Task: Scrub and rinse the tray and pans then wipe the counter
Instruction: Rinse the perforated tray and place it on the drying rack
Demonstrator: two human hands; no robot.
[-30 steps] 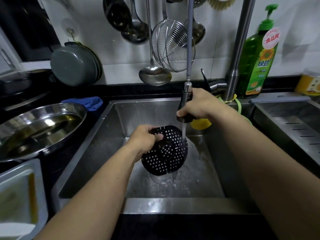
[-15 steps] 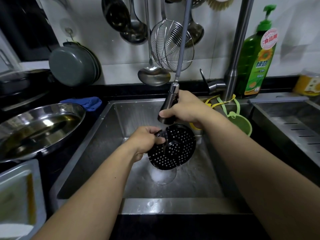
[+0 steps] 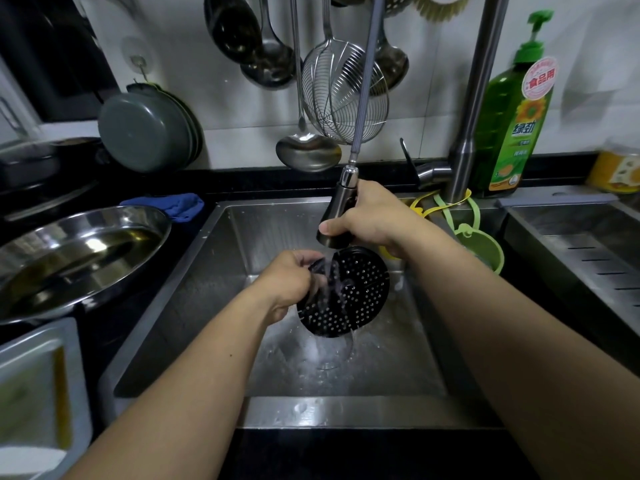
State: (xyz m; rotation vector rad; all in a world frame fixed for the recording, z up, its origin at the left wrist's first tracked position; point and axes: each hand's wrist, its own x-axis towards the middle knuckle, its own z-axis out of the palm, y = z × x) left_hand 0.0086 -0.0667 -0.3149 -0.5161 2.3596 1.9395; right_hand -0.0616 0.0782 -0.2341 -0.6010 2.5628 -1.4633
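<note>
Your left hand (image 3: pixel 289 284) gripped the black perforated tray (image 3: pixel 346 292) by its left edge, fingers curled over the rim and thumb behind it, and held it tilted up over the middle of the steel sink (image 3: pixel 194 306) – clear of the sink floor. Your right hand (image 3: pixel 370 218) was wrapped around the pull-out sprayer head (image 3: pixel 337 216), fingers closed on its body and thumb pressed along the lower end, with the grey hose (image 3: pixel 365 81) running up and away behind it. The sprayer sat just above the tray's upper edge, and water streamed down across the tray's face near your left fingers, then fell into a splash on the sink floor below.

Off to the left on the dark counter sat a wide steel pan (image 3: pixel 79 258) holding liquid, a blue cloth (image 3: pixel 173 204) behind it, and a pale rectangular dish (image 3: pixel 38 393) at the near corner. On the wall hung a wire skimmer (image 3: pixel 343 95) and a ladle (image 3: pixel 306 154) – a grey-green pan (image 3: pixel 145 131) leaned there too. A green soap bottle (image 3: pixel 512 126) stood behind the tap post (image 3: pixel 474 109)
</note>
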